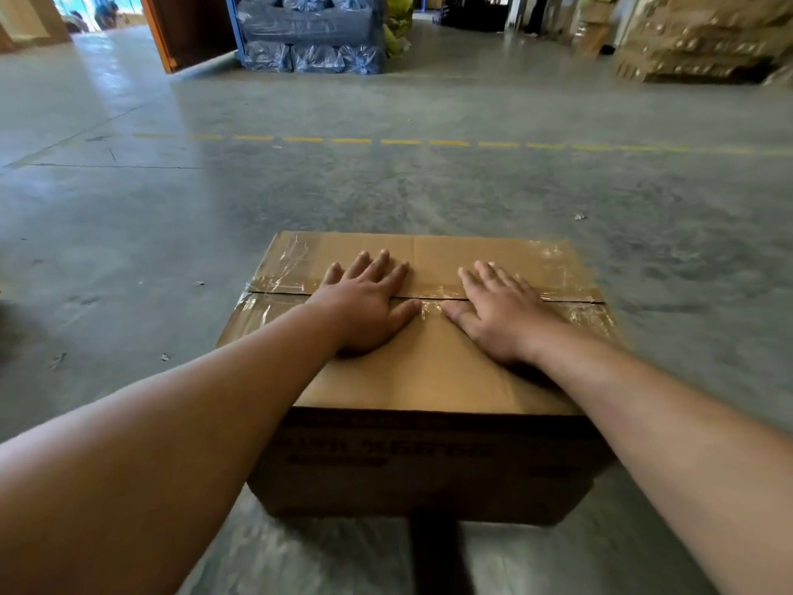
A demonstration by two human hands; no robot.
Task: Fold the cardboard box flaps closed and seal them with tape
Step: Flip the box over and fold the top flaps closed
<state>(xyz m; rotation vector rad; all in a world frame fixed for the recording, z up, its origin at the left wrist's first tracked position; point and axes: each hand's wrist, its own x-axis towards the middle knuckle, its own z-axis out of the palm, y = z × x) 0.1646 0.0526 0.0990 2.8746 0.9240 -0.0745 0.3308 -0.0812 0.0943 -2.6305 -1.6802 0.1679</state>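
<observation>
A brown cardboard box [429,380] stands on the concrete floor in front of me with its top flaps folded down and meeting along a middle seam. Clear tape [433,304] runs along that seam and wrinkles at both ends. My left hand [364,302] lies flat on the box top across the seam, fingers straight and spread. My right hand [500,311] lies flat to its right, also across the seam, fingers straight. The two thumbs point toward each other with a short gap of tape between them. No tape roll is in view.
Grey concrete floor [386,191] surrounds the box, crossed by a dashed yellow line [403,142]. Far back stand blue racks with wrapped bundles [309,36], an orange door frame [158,32] and stacked flat cardboard [695,40] at the right.
</observation>
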